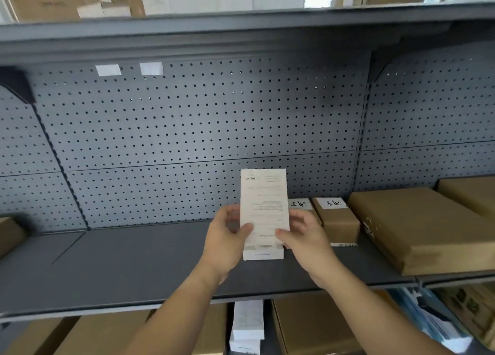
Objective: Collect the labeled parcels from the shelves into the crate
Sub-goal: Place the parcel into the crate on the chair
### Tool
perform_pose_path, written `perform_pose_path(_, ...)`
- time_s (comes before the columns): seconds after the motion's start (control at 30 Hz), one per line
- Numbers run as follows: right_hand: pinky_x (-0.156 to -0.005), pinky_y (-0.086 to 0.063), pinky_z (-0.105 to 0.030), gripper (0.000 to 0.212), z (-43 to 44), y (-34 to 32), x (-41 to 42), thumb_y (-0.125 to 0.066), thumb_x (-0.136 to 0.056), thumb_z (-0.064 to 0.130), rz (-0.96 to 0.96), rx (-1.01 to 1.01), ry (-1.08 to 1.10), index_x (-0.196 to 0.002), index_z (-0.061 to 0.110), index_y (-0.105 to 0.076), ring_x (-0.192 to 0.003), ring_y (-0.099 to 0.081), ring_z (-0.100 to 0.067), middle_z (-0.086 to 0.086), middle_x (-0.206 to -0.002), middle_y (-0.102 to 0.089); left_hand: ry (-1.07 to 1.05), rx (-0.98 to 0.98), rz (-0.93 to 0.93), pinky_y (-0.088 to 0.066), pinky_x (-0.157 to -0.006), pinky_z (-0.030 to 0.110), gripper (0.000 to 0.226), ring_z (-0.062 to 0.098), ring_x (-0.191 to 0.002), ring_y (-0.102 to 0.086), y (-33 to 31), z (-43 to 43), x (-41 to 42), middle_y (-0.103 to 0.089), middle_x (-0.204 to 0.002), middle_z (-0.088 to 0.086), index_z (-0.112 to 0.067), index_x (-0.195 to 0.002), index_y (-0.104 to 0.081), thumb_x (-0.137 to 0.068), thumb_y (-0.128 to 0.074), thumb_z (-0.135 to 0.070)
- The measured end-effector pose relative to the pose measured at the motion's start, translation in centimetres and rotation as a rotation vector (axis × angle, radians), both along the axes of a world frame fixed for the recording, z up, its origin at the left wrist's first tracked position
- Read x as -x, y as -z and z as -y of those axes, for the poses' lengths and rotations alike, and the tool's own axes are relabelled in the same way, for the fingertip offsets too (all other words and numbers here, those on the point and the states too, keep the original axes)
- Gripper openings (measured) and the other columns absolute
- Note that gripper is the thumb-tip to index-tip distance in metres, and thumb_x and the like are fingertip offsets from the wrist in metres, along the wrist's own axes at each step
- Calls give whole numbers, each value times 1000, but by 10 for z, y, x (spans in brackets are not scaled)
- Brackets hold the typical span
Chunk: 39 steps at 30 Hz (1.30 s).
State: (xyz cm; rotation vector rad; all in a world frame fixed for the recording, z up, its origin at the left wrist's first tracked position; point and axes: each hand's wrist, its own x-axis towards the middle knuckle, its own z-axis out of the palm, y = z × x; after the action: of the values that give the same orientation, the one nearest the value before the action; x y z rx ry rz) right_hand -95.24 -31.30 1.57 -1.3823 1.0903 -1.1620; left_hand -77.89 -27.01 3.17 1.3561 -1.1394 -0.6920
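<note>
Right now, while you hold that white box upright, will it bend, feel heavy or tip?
Probably stiff: the white box keeps straight edges under the left hand and right hand. Likely light, since both pinch it only at its lower sides. Tall and narrow, it may tip if stood on end on the shelf.

Single head-worn view, faced forward and slightly downward.
The grey shelf (pixel 120 269) is viewed from close by; its pegboard back (pixel 187 127) is centred, and the upper shelf (pixel 241 30) is caught at 12 o'clock.
</note>
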Motion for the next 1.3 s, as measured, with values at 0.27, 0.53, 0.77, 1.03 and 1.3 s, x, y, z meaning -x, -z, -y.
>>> perform_pose_path(0.27, -87, -59, -29, 22, -27, -34, -7, -61, -102, 18, 258, 8, -87, -121, 29, -64, -104, -73, -8, 9, -113, -77, 33, 124, 13, -53, -73, 14, 32, 8, -97, -65, -26, -24, -5, -66, -115, -10, -33, -116, -55, -97, -63, -9)
perform_pose_path(0.53, -90, -61, -49, 21, -42, -46, -16, -53, -105, 22, 350, -47, -162, -124, 18, -63, -111, -72, -22, 0, -118, -75, 86, 137, 23, -60, -81, 30, 31, 3, -93, -68, -28, -35, -1, -66, -118, -4, -32, -124, -59, -99, -62, -14)
perform_pose_path(0.77, -85, -62, -36, 23, -47, -50, -21, -52, -106, 26, 290, 63, -139, -123, 21, -67, -106, -72, -12, 7, -114, -76, 157, 138, 88, -58, -78, 24, 35, 14, -99, -67, -40, -41, 5, -69, -112, -13, -36, -130, -65, -95, -69, -35)
perform_pose_path(1.03, -83, -59, -25, 57, -39, -47, -20, -78, -89, 18, 203, 125, -54, -134, 37, -48, -115, -62, -7, 13, -125, -63, 224, 187, 74, -58, -94, 41, 33, 15, -106, -70, -42, -48, 5, -74, -114, -7, -35, -131, -57, -105, -51, -16)
perform_pose_path(1.3, -85, -61, -29, 64, -36, -47, -17, -85, -82, 16, 221, 153, 9, -133, 34, -51, -108, -66, -3, 11, -124, -65, 265, 157, -144, -59, -87, 56, 33, 30, -99, -74, -44, -50, 3, -75, -109, 7, -35, -123, -47, -99, -65, -20)
